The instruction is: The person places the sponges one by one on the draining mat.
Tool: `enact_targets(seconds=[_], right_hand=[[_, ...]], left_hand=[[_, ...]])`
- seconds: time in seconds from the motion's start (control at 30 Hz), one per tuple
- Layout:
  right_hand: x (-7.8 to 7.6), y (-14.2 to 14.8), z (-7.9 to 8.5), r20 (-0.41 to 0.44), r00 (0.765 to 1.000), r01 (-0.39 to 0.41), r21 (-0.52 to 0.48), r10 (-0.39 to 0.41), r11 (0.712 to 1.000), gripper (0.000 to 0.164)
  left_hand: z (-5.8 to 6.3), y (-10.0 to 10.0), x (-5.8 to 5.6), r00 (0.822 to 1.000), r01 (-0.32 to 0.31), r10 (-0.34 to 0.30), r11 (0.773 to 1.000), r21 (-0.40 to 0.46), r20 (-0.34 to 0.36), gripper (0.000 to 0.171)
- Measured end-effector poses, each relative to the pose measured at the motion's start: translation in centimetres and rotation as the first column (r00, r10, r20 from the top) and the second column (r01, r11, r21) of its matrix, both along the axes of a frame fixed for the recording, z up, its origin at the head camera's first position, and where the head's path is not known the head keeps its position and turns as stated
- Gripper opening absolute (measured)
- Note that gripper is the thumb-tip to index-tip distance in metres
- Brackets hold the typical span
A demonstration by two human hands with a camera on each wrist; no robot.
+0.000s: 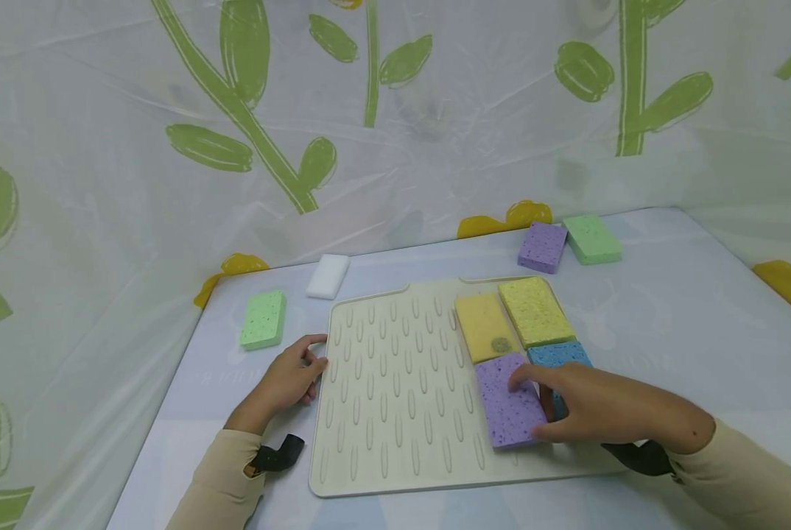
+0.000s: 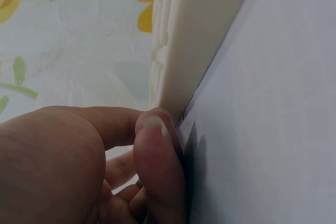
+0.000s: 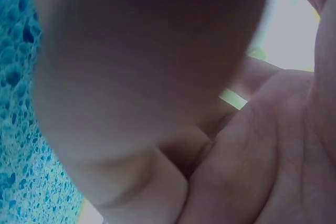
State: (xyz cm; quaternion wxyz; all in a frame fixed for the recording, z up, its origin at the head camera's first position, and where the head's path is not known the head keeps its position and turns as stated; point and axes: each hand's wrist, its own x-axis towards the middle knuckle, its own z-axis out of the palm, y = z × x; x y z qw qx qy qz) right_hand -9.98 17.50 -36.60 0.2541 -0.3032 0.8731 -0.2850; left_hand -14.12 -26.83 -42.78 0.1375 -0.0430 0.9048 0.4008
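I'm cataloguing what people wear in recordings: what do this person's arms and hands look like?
The left sleeve and right sleeve are both beige. The left hand and right hand are ungloved. A black fitting juts out at each sleeve's end; its finer details cannot be made out.

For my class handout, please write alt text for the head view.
A person's right hand touches a purple sponge beside a blue sponge and two yellow sponges on a ridged cream mat, while the left hand touches the mat's left edge. Two green sponges, a white block and another purple sponge lie off the mat.
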Motion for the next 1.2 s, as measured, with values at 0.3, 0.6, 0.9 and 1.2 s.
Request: enact_targets(seconds=[0.3, 0.6, 0.9, 1.2], right_hand=[[-0.3, 0.0, -0.3, -0.02, 1.0, 0.003, 0.012, -0.003, 1.0, 0.046], [-0.7, 0.0, -0.5, -0.064, 0.998, 0.019, -0.005, -0.02, 1.0, 0.029], [-1.0, 0.0, -0.6, -0.092, 0.993, 0.076, 0.02, -0.074, 0.997, 0.018], [-1.0, 0.1, -0.6, -0.17, 0.981, 0.095, -0.02, -0.097, 0.995, 0.015]], left_hand=[[-0.1, 0.0, 0.0, 1.0, -0.006, 0.006, 1.0, -0.007, 0.007, 0.05], [-0.2, 0.0, 0.1, 1.0, -0.007, 0.007, 1.0, -0.01, 0.005, 0.049], [-0.2, 0.0, 0.0, 1.0, -0.006, 0.006, 1.0, -0.011, 0.003, 0.05], [-0.4, 0.0, 0.0, 1.0, -0.007, 0.007, 1.0, -0.016, 0.006, 0.049]])
